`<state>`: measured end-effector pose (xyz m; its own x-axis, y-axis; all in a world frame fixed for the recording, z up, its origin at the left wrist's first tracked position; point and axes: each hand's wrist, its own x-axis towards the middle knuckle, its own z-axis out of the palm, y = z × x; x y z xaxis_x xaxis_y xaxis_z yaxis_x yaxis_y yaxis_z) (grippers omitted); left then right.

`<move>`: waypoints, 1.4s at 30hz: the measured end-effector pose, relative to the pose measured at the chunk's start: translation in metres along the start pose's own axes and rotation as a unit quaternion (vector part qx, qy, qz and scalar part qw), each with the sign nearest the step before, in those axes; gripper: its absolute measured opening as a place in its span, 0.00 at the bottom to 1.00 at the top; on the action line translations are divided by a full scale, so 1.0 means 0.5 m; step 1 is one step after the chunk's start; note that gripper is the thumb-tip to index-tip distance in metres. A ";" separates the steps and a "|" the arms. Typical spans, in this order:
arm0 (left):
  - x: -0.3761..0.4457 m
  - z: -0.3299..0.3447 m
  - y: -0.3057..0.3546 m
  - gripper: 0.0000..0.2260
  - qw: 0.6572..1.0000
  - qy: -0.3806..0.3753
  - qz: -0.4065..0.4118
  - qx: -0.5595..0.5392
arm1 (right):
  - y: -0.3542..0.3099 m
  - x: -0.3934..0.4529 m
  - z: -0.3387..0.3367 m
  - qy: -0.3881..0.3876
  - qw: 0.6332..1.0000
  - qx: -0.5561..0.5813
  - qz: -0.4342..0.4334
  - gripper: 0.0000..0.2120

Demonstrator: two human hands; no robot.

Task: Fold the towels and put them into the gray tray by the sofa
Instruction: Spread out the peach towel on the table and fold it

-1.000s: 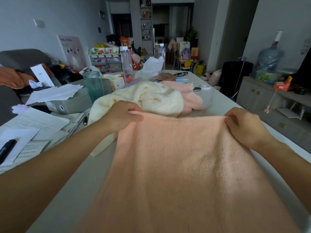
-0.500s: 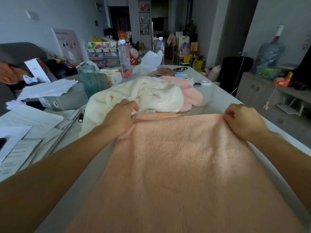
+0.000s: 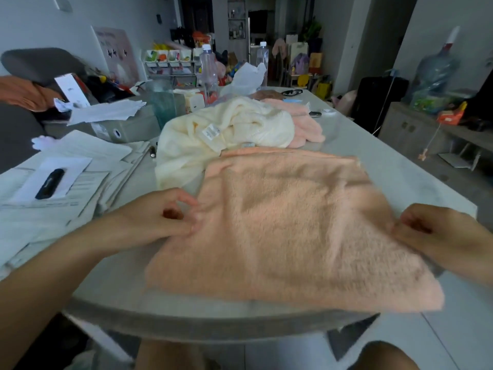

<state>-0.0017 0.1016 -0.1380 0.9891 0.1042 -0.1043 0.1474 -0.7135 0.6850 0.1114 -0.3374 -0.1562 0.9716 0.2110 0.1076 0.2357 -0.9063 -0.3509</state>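
Note:
A peach towel lies flat on the grey table, its near edge at the table's front rim. My left hand pinches the towel's left edge about halfway along. My right hand grips the right edge opposite it. Behind the peach towel sits a crumpled cream towel with a label showing, and a pink towel lies bunched to its right. A grey box-like tray stands at the left next to the dark sofa, with papers lying on top of it.
Stacked papers with a black pen cover the table's left side. Plastic bottles, a green tumbler and a white bag stand at the back. A low cabinet with a water jug lines the right.
Both hands have come back from the towel's far corners to the middle of its side edges, nearer me. The view has tilted down and the table's front rim now shows.

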 end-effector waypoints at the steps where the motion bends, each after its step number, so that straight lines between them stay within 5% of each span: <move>1: -0.019 0.010 -0.006 0.16 0.999 0.022 0.023 -0.010 | -0.005 -0.020 0.003 -0.004 1.000 0.003 -0.005 0.23; 6: -0.101 0.051 -0.026 0.21 0.988 0.030 0.084 -0.129 | -0.037 -0.111 0.001 0.009 0.991 0.133 -0.028 0.13; 10: -0.165 0.067 -0.032 0.25 0.988 0.010 0.133 -0.080 | -0.048 -0.186 0.004 -0.014 0.980 0.199 0.007 0.19; 14: -0.193 0.098 -0.035 0.19 0.978 0.115 0.164 -0.054 | -0.055 -0.218 0.030 0.022 0.964 0.261 0.042 0.17; 20: -0.226 0.118 -0.052 0.14 0.928 0.229 0.200 -0.214 | -0.033 -0.243 0.034 0.007 0.863 0.505 0.000 0.21; 24: -0.238 0.106 -0.074 0.14 0.904 0.282 0.191 -0.259 | -0.007 -0.247 0.027 -0.029 0.881 0.469 -0.057 0.18; 29: -0.258 0.076 -0.069 0.10 0.923 0.185 0.157 -0.300 | 0.012 -0.233 -0.016 0.003 0.858 0.506 -0.090 0.17; 33: -0.279 0.062 -0.065 0.16 0.969 0.092 0.142 -0.177 | 0.032 -0.231 -0.018 -0.051 0.888 0.439 -0.126 0.16; 37: -0.277 0.060 -0.055 0.25 0.988 0.010 0.136 -0.071 | 0.046 -0.215 -0.016 -0.093 0.865 0.477 -0.123 0.17; 42: -0.254 0.043 -0.041 0.15 0.974 0.081 0.202 0.061 | 0.046 -0.166 -0.036 -0.076 0.856 0.491 -0.142 0.20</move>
<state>-0.1303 0.0881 -0.1543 0.9551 -0.1013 0.2783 -0.2459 -0.7950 0.5546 0.0357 -0.3823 -0.1566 0.8465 0.4840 0.2218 0.2962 -0.0820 -0.9516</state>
